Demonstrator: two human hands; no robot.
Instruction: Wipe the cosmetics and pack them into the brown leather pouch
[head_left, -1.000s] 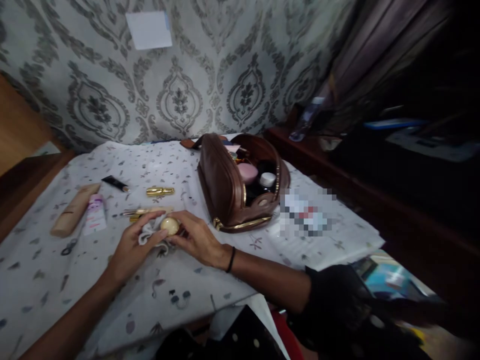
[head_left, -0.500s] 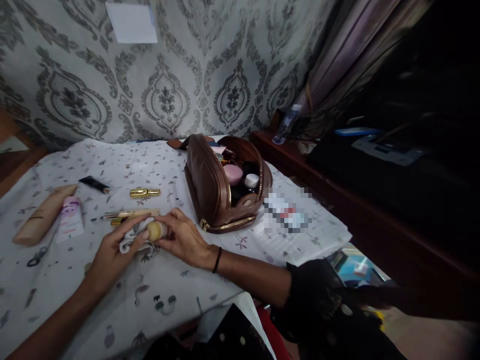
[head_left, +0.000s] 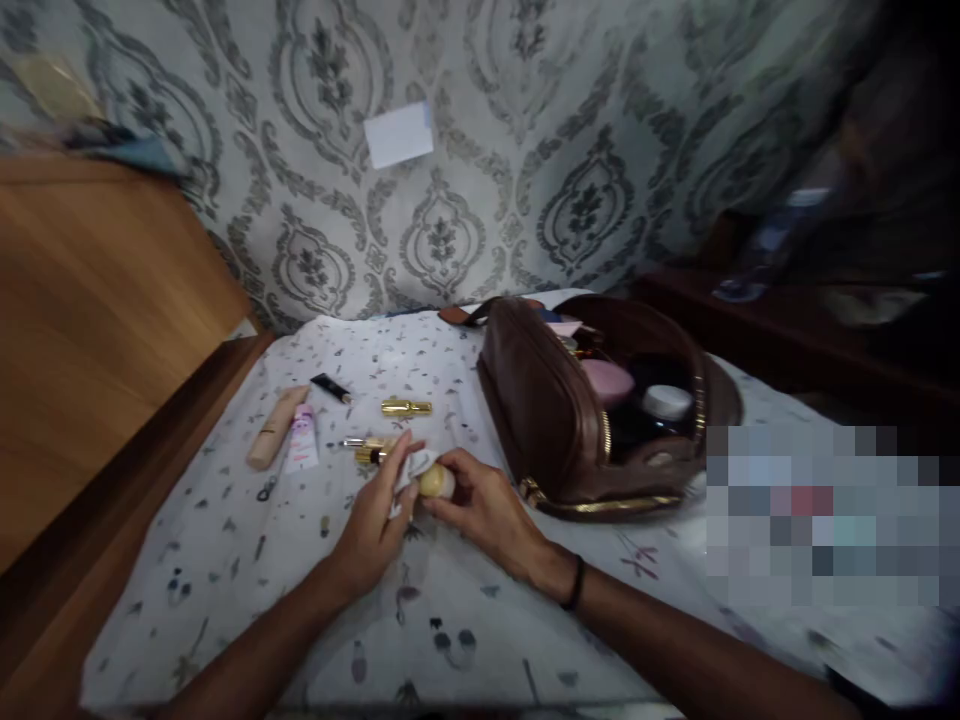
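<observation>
My left hand is closed on a crumpled white cloth, which it presses against a small yellow-topped container. The fingertips of my right hand grip that container from the other side. Its full shape is partly covered by my fingers and the cloth. Just beyond my left hand lie slim gold-and-clear cosmetic tubes, half covered by the fingers. A shiny gold tube rests farther back. To the right stands an unzipped brown cosmetic bag with a pink rounded item and a white-lidded jar inside.
On the left of the patterned tablecloth lie a beige tube, a white-and-pink tube and a black tube. A wooden panel borders the left side. A clear bottle stands at the back right.
The view has swung left, so the table's things appear farther right. Both hands keep hold of the container and the cloth.
</observation>
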